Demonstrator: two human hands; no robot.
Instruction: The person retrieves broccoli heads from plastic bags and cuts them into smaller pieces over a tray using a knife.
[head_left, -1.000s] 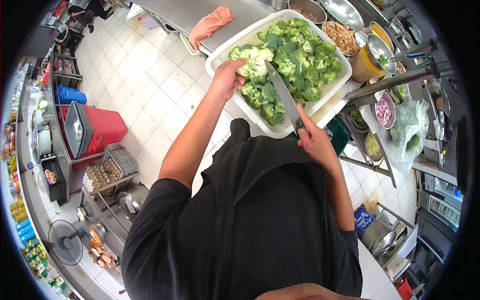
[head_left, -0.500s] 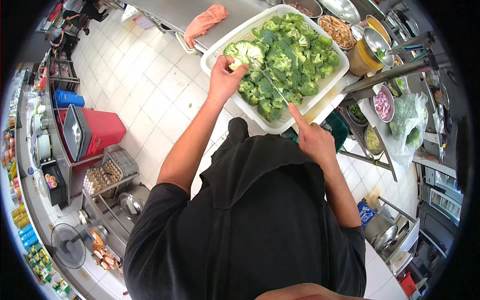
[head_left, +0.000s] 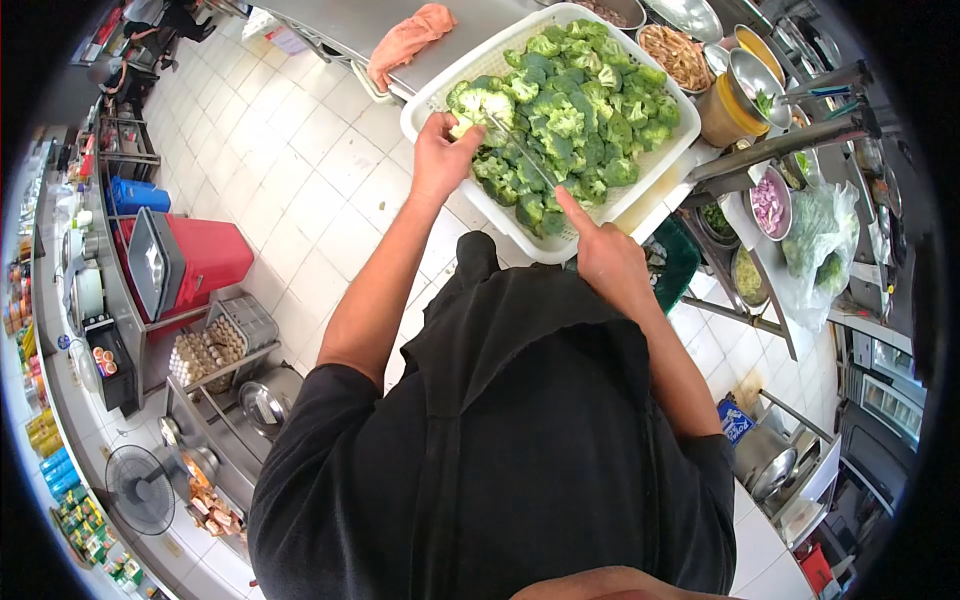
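Green broccoli head (head_left: pixel 486 103) sits between thumb and fingers of the left hand (head_left: pixel 443 155), above the left side of a white basket (head_left: pixel 635 188) of florets (head_left: pixel 565 120). Right hand (head_left: pixel 608 255) grips a knife (head_left: pixel 530 158), index finger extended, blade tip at the broccoli. Basket rests on a steel counter (head_left: pixel 350 20), near side at its edge; orange cloth (head_left: pixel 408 45) left, food bowls (head_left: pixel 676 57) right. Open tiled floor (head_left: pixel 330 170) left, reaching toward a red bin (head_left: pixel 205 250).

left hand (head_left: pixel 443 160): broccoli head (head_left: pixel 485 103) | right hand (head_left: pixel 610 258): knife (head_left: pixel 526 153) | basket (head_left: pixel 484 62): florets (head_left: pixel 575 120)
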